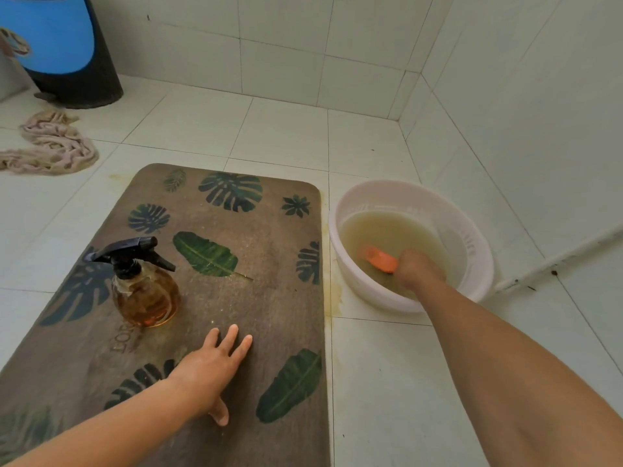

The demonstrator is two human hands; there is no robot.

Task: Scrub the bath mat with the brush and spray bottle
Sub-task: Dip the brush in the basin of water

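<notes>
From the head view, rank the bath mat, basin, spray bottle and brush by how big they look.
1. bath mat
2. pink basin
3. spray bottle
4. orange brush, partly hidden by the right hand, so its full size is unsure.

Left hand (210, 369) lower centre of frame: palm down, fingers straight and spread, thumb splayed back toward the bottom edge. Bare left forearm runs in from the bottom-left corner. Right arm comes in from the lower right, stretched out nearly straight to centre right. Right hand (418, 269) back up, fingers curled, gripping the orange brush (381, 259).
</notes>
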